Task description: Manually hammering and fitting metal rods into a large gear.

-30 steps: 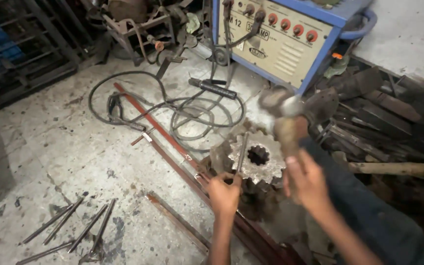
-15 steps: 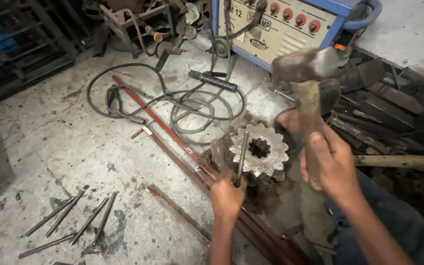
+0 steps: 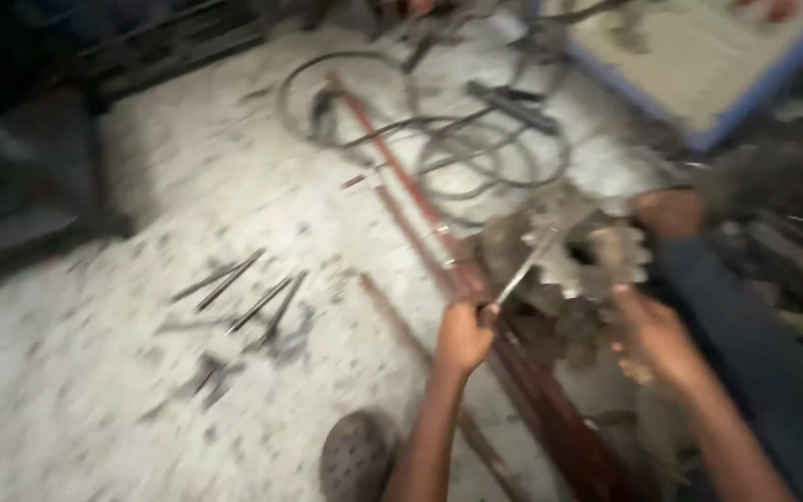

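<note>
A toothed, grey metal gear wheel with a dark centre hole [image 3: 597, 256] lies on the floor right of the frame's middle, resting on dark, rusty metal parts. A thin, pale metal rod [image 3: 524, 270] slants from the gear's left rim down toward seven o'clock, into the left hand [image 3: 465, 336], whose grip is closed around the rod's lower end. The right hand [image 3: 652, 336] sits at five o'clock of the gear, just below its teeth, fingers curled; blur hides whether it clamps anything, so I cannot tell.

Long, reddish-brown steel bars [image 3: 476, 288] run diagonally under the left hand, from eleven o'clock down to five o'clock. At twelve o'clock of the gear, black cables [image 3: 476, 149] loop over the floor, and beyond them at one o'clock stands a blue-edged, cream-panelled machine box [image 3: 699, 65]. At nine o'clock, well apart, several short dark metal rods [image 3: 243, 297] lie scattered.

The pale, speckled concrete floor [image 3: 141, 409] is dusty and stained. A dark, round, dotted sandal toe [image 3: 357, 455] shows at the bottom edge. The room is dim toward the upper left.
</note>
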